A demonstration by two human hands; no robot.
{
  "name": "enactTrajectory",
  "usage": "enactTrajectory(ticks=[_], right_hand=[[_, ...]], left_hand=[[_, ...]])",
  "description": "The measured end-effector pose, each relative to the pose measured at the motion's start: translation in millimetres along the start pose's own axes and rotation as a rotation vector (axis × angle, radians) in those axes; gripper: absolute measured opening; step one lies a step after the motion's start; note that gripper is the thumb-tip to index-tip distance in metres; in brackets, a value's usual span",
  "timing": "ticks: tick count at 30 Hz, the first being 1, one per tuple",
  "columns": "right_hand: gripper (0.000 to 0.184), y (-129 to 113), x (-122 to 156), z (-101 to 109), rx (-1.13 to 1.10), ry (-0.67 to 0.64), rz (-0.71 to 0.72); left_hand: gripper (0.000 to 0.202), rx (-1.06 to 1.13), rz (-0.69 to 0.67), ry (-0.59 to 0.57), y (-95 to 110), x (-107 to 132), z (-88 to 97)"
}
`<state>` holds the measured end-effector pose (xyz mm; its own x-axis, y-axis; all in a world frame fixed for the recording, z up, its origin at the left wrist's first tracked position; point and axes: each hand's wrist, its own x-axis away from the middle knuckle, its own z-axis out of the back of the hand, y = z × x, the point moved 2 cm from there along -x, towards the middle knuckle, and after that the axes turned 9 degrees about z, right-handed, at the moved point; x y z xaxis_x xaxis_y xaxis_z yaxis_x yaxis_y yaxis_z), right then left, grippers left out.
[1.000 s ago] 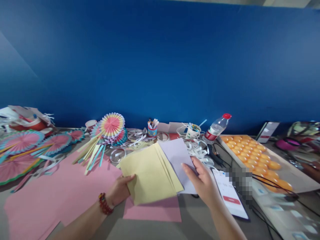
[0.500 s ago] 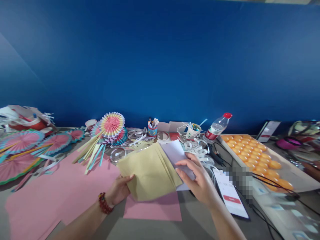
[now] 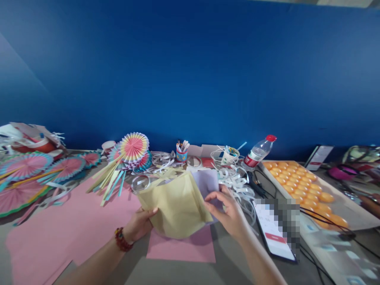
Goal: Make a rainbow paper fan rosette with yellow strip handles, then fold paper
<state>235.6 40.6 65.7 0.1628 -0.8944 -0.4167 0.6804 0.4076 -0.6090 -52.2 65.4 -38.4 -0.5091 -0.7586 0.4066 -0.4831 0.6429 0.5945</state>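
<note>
Several yellow paper sheets (image 3: 175, 208) are held above the table, slightly bowed. My left hand (image 3: 141, 225) pinches their lower left edge, thumb on top and the other fingers hidden underneath. At the right side, my right hand (image 3: 227, 209) has its thumb and fingers closed on the edge of the stack, by a lilac paper sheet (image 3: 208, 182) that shows behind the yellow ones. Beneath the held paper, a pink paper sheet (image 3: 181, 249) lies on the table. Larger pink paper (image 3: 74, 225) spreads out to the left.
Folded paper pinwheels (image 3: 133, 147) lie at the left and back. Behind the hands are a cup of sticks (image 3: 181, 152), white paper strips (image 3: 237, 178) and a water bottle (image 3: 258, 152). A phone (image 3: 274, 233), cables and a tray of orange domes (image 3: 297, 182) occupy the right.
My right hand has moved slightly left, its fingers closing on the paper edge. The yellow sheets have bowed more, and the lilac sheet has shifted with them.
</note>
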Motion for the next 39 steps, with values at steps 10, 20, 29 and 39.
enactTrajectory(ticks=[10, 20, 29, 39], right_hand=[[0.033, 0, 1, -1, 0.004, -0.035, 0.025], [0.034, -2, -2, 3, -0.088, 0.090, -0.016], [0.044, 3, -1, -3, -0.129, 0.024, -0.007], [0.029, 3, -1, -3, -0.267, -0.002, -0.052]], left_hand=[[0.038, -0.015, -0.006, 0.035, 1, 0, -0.6], [0.047, -0.011, 0.023, 0.021, -3, 1, -8.8], [0.047, -0.001, 0.036, 0.025, -4, 0, -8.7], [0.045, 0.006, 0.044, 0.024, -3, -1, -6.7]])
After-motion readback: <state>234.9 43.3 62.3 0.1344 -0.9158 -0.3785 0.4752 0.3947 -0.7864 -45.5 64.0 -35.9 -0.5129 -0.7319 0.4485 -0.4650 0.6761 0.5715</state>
